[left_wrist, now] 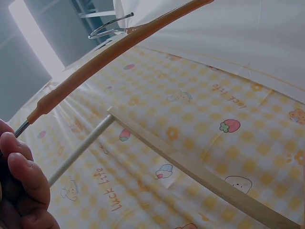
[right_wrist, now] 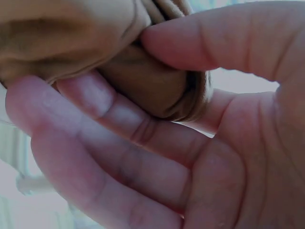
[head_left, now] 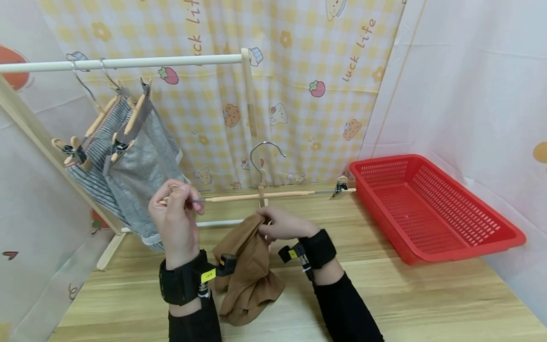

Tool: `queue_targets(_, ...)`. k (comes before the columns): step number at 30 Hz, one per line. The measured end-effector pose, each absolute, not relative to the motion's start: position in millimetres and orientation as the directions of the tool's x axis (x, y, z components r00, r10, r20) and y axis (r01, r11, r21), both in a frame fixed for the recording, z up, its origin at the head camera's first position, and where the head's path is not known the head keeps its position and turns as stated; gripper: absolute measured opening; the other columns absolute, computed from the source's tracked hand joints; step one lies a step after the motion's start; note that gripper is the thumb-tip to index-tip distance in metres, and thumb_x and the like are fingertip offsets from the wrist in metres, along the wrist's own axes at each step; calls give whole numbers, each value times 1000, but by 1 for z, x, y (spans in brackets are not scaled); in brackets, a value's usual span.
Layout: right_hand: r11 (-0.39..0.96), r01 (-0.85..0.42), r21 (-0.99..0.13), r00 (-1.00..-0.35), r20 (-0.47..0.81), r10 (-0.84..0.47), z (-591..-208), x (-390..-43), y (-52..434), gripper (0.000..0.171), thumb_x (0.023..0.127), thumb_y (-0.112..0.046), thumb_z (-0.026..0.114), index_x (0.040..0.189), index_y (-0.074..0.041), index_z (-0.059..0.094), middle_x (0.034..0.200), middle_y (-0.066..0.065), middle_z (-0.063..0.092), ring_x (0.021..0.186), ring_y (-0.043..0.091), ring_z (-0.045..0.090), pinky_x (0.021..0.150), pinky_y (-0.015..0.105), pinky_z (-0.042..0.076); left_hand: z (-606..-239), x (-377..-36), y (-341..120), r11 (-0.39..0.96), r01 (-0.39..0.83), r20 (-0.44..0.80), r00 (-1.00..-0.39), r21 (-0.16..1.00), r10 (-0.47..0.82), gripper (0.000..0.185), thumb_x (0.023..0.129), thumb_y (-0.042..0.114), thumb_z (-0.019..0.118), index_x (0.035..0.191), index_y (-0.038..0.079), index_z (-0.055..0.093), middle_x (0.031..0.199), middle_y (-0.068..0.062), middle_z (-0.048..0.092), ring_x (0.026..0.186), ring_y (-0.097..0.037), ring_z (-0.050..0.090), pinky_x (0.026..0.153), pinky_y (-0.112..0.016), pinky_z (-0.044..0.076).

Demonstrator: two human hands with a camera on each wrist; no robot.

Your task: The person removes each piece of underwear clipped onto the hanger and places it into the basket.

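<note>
My left hand (head_left: 177, 209) grips the left end of a wooden clip hanger (head_left: 239, 196), its fingers wrapped over the clip there. The hanger lies roughly level, its metal hook pointing up and a black-and-wood clip (head_left: 341, 186) at its far right end. In the left wrist view the curled fingers (left_wrist: 28, 176) close round the metal rod. My right hand (head_left: 284, 224) pinches the top of a brown cloth garment (head_left: 245, 270) between thumb and fingers, below the bar's middle. The garment hangs in folds down over the table. In the right wrist view the brown fabric (right_wrist: 157, 86) is bunched under the thumb.
A rack with a white rail (head_left: 171, 61) stands at the left. Striped shorts (head_left: 100, 156) and grey shorts (head_left: 147, 161) hang from it on clip hangers. A red perforated basket (head_left: 410, 256) sits on the wooden table (head_left: 384, 304) at the right. A patterned curtain hangs behind.
</note>
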State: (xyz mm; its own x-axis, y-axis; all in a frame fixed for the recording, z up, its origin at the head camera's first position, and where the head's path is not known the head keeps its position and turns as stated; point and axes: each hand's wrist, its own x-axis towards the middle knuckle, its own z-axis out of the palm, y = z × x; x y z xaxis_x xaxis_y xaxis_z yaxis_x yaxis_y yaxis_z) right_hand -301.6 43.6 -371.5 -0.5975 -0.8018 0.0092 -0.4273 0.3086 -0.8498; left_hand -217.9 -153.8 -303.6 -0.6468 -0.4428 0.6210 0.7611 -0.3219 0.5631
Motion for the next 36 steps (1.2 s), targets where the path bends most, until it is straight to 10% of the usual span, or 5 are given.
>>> queue_targets(11,365,-306,-879,-771,5,-637,-361,-308,88,22,100,-8,47,116,-1,59,82,11,64,69,20,64,68,38,57,-303,-221,-151,-314,763,622,-644,565,-446,30,91,-5,50,62,-4,43,51,-9,48,45,-16,41,43,-22,37)
queue_targets(36,141,-318,-937,-866,227,-446,-356,-316,139,16,100,-6,52,107,7,57,81,13,60,71,18,60,67,29,54,-303,-218,-154,-333,772,633,-635,542,-443,31,91,-5,53,62,-6,44,52,-11,47,45,-18,41,44,-24,36)
